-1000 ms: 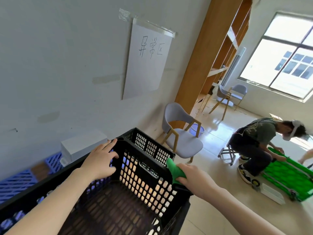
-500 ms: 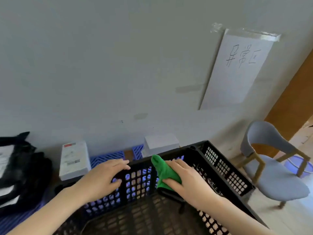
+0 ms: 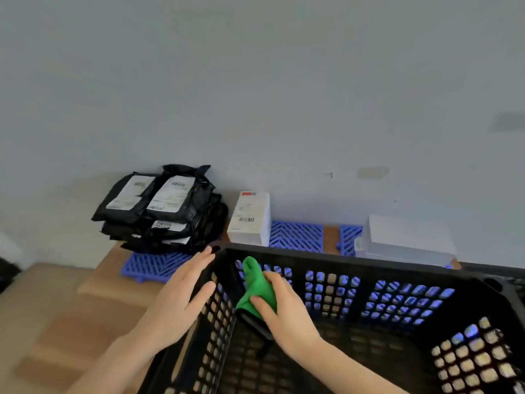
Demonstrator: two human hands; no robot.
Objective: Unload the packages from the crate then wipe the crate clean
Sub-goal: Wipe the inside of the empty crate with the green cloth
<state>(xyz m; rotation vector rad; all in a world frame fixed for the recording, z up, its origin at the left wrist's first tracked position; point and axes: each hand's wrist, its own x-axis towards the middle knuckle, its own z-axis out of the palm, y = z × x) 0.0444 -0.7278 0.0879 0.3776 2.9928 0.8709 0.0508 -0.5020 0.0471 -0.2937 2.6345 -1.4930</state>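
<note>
Head view: crate [image 3: 369, 263] at lower centre, visible interior bare. Black packages [image 3: 159, 209] and white box [image 3: 250, 217] sit mid-left by the wall. Right hand [image 3: 284, 311] grips green cloth [image 3: 255, 282], now in the far-left inner corner, moved from the right corner. Left hand [image 3: 181, 297] lies flat with fingers straight, bracing the left wall. Wiping looks underway.

The crate [image 3: 355, 258] ran off the bottom and right edges, its near wall out of sight. Much of the green cloth [image 3: 257, 282] was buried under the right hand [image 3: 287, 314], with something dark below it, perhaps a fold. The label print on the black packages [image 3: 159, 211] and the white box [image 3: 250, 218] was too small to read. The crate's far rim hid the near edge of the blue mat [image 3: 295, 236] and the plain box [image 3: 406, 237]. At the left edge a dark shape [image 3: 7, 274] was cropped and blurred.
</note>
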